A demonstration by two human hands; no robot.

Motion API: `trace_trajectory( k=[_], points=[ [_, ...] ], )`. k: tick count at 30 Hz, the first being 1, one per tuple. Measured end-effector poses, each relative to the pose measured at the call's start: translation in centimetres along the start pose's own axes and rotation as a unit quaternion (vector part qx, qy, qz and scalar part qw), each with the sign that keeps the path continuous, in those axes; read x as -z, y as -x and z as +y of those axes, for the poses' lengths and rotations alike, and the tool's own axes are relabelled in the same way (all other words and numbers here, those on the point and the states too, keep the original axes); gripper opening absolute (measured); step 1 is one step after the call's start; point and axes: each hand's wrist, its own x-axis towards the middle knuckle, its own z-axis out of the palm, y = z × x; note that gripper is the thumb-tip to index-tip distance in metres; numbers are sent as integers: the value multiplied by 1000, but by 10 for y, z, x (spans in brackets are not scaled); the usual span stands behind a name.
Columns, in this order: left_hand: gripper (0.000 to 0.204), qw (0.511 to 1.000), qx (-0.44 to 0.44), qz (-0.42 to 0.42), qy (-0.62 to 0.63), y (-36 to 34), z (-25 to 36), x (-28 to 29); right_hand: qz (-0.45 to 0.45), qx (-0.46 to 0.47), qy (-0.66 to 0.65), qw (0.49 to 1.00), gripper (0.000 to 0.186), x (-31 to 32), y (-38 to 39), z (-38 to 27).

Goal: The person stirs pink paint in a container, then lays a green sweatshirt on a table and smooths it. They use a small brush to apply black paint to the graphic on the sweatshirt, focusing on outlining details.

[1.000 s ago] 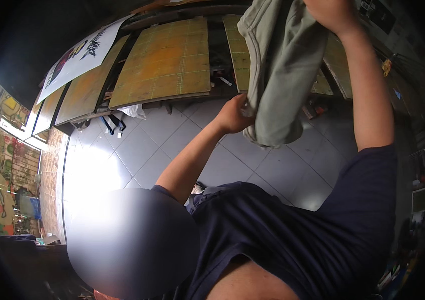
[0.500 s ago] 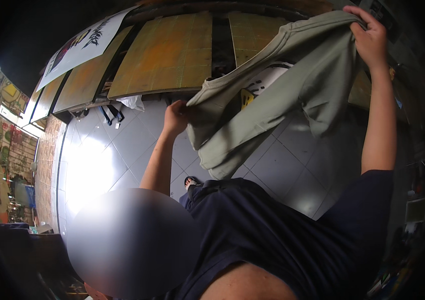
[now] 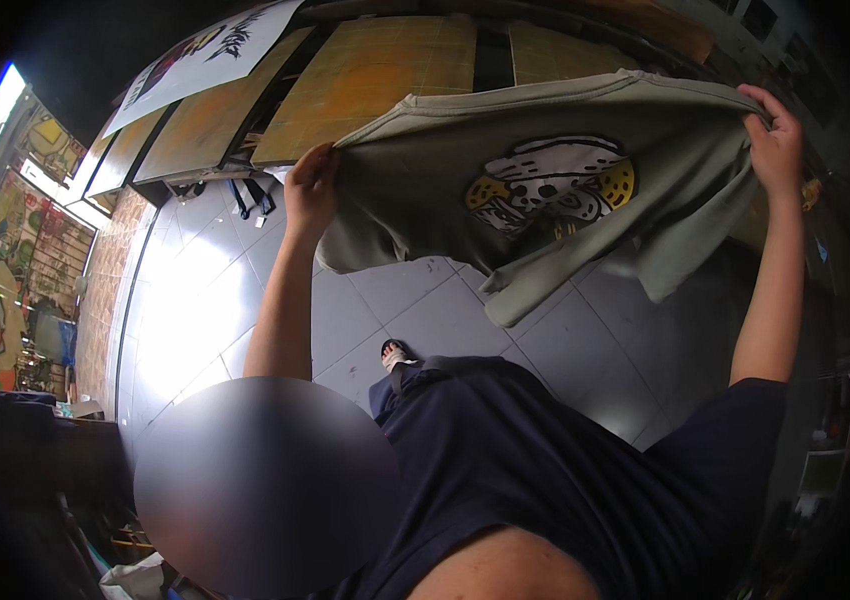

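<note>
A grey-green shirt point(image 3: 395, 200) hangs stretched between my two hands, off the floor. On the side turned toward me is a cartoon print point(image 3: 555, 185) in white, black and yellow. My left hand point(image 3: 311, 193) pinches the shirt's upper left corner. The upper right corner is gripped by my right hand point(image 3: 777, 150), which is raised a little higher. Between the hands the top edge runs nearly taut, while the lower part falls in loose folds, longest toward the right.
Beyond the shirt stands a row of yellow-brown boards point(image 3: 375, 75), with a white printed sheet point(image 3: 200, 60) lying over the left ones. Grey floor tiles point(image 3: 375, 300) show below, with my sandalled foot point(image 3: 394, 352) on them. A dark blurred oval point(image 3: 265, 490) covers the lower left.
My left hand has moved left and up, and my right hand slightly lower. The shirt, bunched and slanted before, is now spread wide with its print showing.
</note>
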Motion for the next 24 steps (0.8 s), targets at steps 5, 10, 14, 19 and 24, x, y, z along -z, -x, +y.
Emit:
trace_trajectory(
  k=[5,10,14,19,24],
  points=[
    [21,993,-19,-80,-84,4,12,22,-18,-48,14,999,30,0,2,8],
    [21,990,3,-58,-130,1,27,46,-31,-31,10,999,31,-7,-6,12],
    [15,986,8,-12,-168,7,33,67,-49,-32,-3,998,31,-10,-4,8],
    [10,994,12,10,-104,25,45,77,-76,-64,-42,994,33,-11,-3,-3],
    [18,976,49,-118,-176,55,1,88,-67,-62,-59,994,34,-41,0,-15]
  ],
)
